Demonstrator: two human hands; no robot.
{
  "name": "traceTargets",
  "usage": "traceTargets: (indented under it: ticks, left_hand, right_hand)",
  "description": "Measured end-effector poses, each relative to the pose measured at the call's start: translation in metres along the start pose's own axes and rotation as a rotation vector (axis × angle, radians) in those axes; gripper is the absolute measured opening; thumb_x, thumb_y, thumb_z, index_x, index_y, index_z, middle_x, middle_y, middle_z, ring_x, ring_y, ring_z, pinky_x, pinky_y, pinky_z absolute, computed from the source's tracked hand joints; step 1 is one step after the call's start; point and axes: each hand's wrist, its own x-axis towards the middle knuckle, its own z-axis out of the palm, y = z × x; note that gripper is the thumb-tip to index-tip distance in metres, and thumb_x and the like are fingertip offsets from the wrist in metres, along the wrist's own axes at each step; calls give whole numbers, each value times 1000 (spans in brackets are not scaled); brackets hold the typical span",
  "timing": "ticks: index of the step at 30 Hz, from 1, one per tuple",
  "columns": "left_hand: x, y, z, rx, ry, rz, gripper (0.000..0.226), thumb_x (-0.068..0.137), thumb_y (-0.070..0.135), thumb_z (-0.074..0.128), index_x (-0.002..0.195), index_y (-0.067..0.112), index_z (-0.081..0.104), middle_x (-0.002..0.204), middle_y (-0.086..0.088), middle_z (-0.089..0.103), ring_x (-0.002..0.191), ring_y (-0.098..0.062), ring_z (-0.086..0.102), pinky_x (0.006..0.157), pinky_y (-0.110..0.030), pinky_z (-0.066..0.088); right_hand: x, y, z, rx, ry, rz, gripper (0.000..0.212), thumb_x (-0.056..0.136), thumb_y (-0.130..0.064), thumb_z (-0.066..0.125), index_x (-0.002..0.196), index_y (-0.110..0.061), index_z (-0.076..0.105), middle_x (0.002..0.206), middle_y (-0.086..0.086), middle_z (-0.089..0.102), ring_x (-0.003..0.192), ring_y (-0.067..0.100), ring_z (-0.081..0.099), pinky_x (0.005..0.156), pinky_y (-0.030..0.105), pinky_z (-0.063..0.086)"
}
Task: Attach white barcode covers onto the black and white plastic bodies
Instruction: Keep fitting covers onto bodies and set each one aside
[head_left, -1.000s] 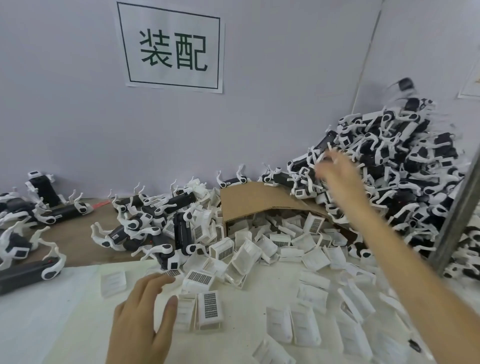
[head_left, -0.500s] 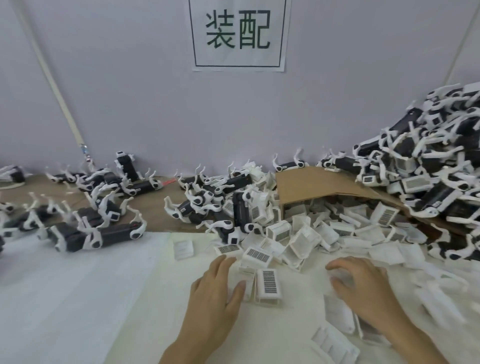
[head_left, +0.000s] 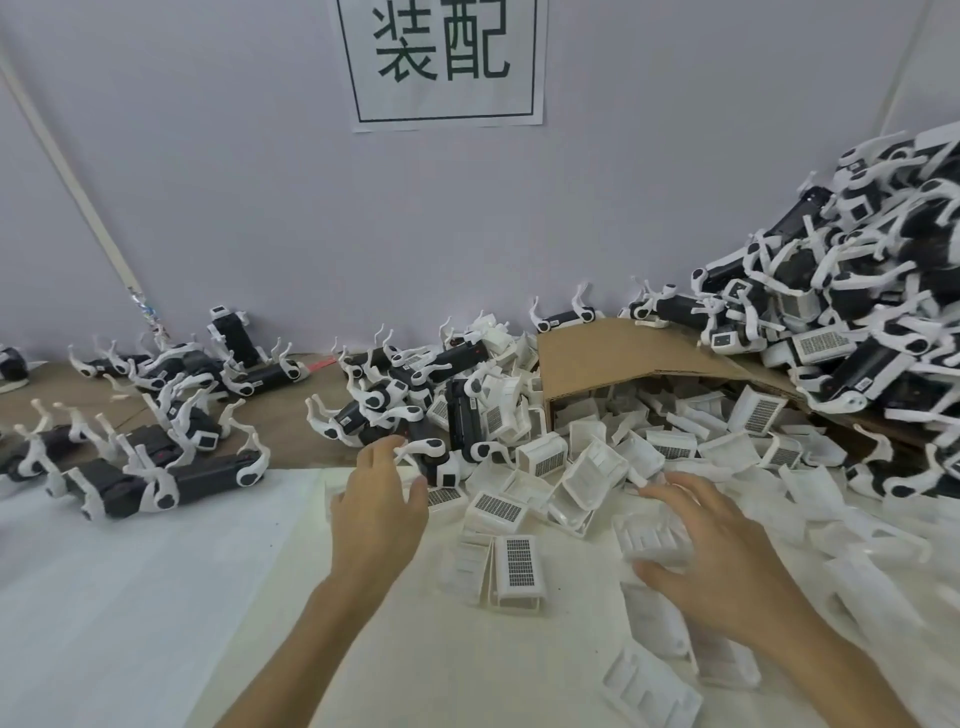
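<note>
- Expect the white barcode covers to be light, thin-walled shells. I judge them stiff enough to snap on, but easy to flex or crack if you squeeze the open side. Take one by its two long edges, label face outward.
- The black and white bodies look heavier and rigid. Their curved white arms tangle, so hold the black trunk, not an arm, when you lift one out.
- Each cover is a small white cap, ribbed inside, with a barcode sticker on its flat face. Each body is a black block with white clawed arms and round joints.
- Covers spill from the tipped cardboard box across the white sheet in front of you. Bodies lie heaped at the right, clustered in the middle and scattered at the left.
- Your hands are apart. Your left hand reaches with straight fingers to the middle cluster and holds nothing. Your right hand arches over a ribbed cover, thumb at its near edge — whether it has it gripped I cannot tell.
</note>
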Motion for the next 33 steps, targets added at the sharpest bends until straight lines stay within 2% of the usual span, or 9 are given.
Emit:
traceTargets:
  ticks: [4,8,12,16,20,24,29,31,33]
  left_hand:
    - [34,10,13,255,-142,8,39,103,28,47,140,18,42,142,-2,53,127,-26,53,103,-44,34]
    - [51,6,16,196,-165,-70,36,101,32,52,133,16,49,121,-6,68,114,-29,61,99,-43,42]
    - [52,0,9,182,-91,-15,25,98,37,58,111,16,62,126,-3,57,112,-30,57,94,-43,37]
    - [54,16,-4,-276,25,5,27,104,27,51,93,3,58,104,-16,58,99,-35,57,81,-43,42]
    - [41,62,-34,-1007,38,-285,33,105,38,47,110,10,63,94,-4,68,85,-19,63,75,-33,50]
    - [-1,83,-52,-1444,-254,-423,33,100,43,50,102,17,69,96,-5,77,91,-25,71,82,-43,53]
    - [-48,68,-44,-1741,-624,-654,47,104,30,39,87,7,77,96,-10,72,85,-26,69,56,-26,39]
    - [-60,59,-40,-1743,-715,-670,22,97,16,47,98,4,65,103,-14,71,100,-31,68,64,-35,54]
    - [-69,52,-38,-1713,-788,-617,22,84,9,59,105,3,60,113,-17,67,118,-37,60,94,-44,49]
  right_hand:
    - [-1,7,-1,53,-33,45,37,88,-41,70,122,-36,58,119,-24,51,114,2,53,95,30,44]
    - [0,4,-1,96,47,20,14,88,-29,71,94,-41,66,90,-25,62,89,-3,58,94,33,46]
    - [1,1,-1,87,3,-16,20,91,-31,67,85,-46,56,105,-28,52,100,-1,55,97,31,40]
    - [0,1,6,-23,-103,-7,17,95,-44,57,112,-42,53,133,-26,32,130,1,37,107,31,26]
    - [0,-1,6,-18,-17,-4,21,97,-38,57,81,-40,42,102,-29,47,102,-7,41,115,35,19]
    - [0,-3,2,40,-4,15,27,100,-28,52,79,-39,40,93,-25,56,93,-8,48,118,35,15]
    - [-6,-22,-5,567,182,-46,14,96,-41,50,92,-29,52,107,-27,63,93,2,62,74,9,44]
    - [-9,-30,-7,683,226,-98,18,89,-42,59,97,-26,54,109,-27,63,100,-2,61,76,9,46]
    - [-13,-36,-6,686,203,-149,25,86,-24,75,102,-28,57,109,-24,65,107,-1,59,77,15,47]
